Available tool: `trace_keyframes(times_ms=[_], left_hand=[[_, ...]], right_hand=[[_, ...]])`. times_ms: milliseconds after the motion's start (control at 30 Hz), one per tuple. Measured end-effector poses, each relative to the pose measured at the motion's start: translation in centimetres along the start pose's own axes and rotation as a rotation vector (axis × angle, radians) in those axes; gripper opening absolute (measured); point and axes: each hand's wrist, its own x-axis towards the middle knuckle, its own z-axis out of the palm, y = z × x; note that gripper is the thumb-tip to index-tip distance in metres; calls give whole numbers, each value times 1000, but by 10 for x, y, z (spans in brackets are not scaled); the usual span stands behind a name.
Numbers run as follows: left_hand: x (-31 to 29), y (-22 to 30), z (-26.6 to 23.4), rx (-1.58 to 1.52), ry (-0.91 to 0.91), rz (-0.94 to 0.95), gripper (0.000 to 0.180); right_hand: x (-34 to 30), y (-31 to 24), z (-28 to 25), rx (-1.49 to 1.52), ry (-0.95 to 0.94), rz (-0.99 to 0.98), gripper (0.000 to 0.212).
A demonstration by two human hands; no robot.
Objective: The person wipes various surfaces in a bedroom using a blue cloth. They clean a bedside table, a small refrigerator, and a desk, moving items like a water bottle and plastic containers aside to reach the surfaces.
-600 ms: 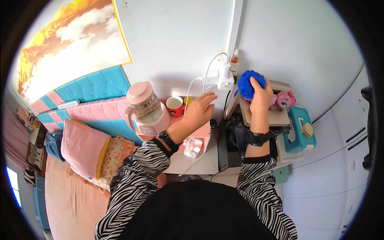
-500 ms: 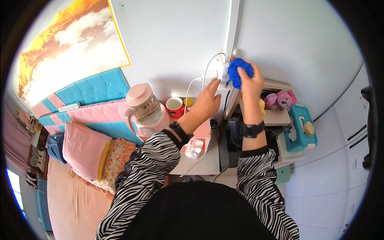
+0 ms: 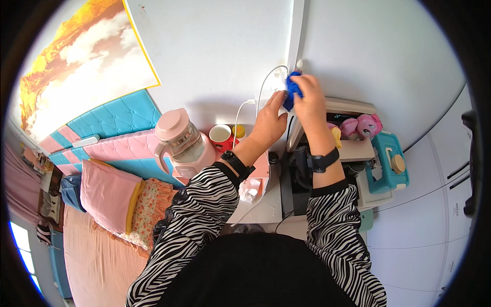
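Note:
My right hand (image 3: 310, 100) is closed around a bunched blue cloth (image 3: 292, 96), pressing it at the wall beside a white socket (image 3: 279, 81). Just left of the cloth is my left hand (image 3: 268, 123), its fingers stretched up toward the socket and their tips close to the cloth. Whether those tips touch the socket or the cloth cannot be made out. A white cable (image 3: 261, 86) loops out from the socket and passes behind my left hand. Much of the socket is covered by the cloth and my fingers.
Below my left forearm stand a pink glass-bodied kettle (image 3: 185, 146), a red mug (image 3: 220, 134) and a yellow-lidded jar (image 3: 239, 131). At right are a pink plush toy (image 3: 367, 126) and a teal box (image 3: 387, 169). A bed with a pink pillow (image 3: 110, 192) lies left.
My right hand has moved left and slightly down with the blue cloth, closer to the socket. My left hand has shifted slightly up and right, so both hands are nearer each other.

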Motion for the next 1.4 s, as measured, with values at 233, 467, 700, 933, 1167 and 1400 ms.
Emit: trace_keyframes(times_ms=[233, 467, 700, 933, 1167, 1400], left_hand=[[-4, -3, -2, 8, 9, 20, 58], [-2, -5, -1, -25, 0, 20, 59], [-28, -3, -8, -211, 36, -13, 51], [-62, 7, 20, -779, -185, -497, 39], [-75, 17, 17, -623, -196, -338, 37], [-75, 26, -14, -558, -372, -469, 37]], right_hand=[[21, 15, -6, -271, -61, 376, 20], [15, 26, 7, -146, -359, 288, 20], [-29, 13, -67, 291, -121, 894, 24], [-84, -7, -60, 841, -79, 1108, 31], [-126, -27, -36, 1088, -150, 1118, 45], [-119, -21, -34, 957, -290, 1133, 25]])
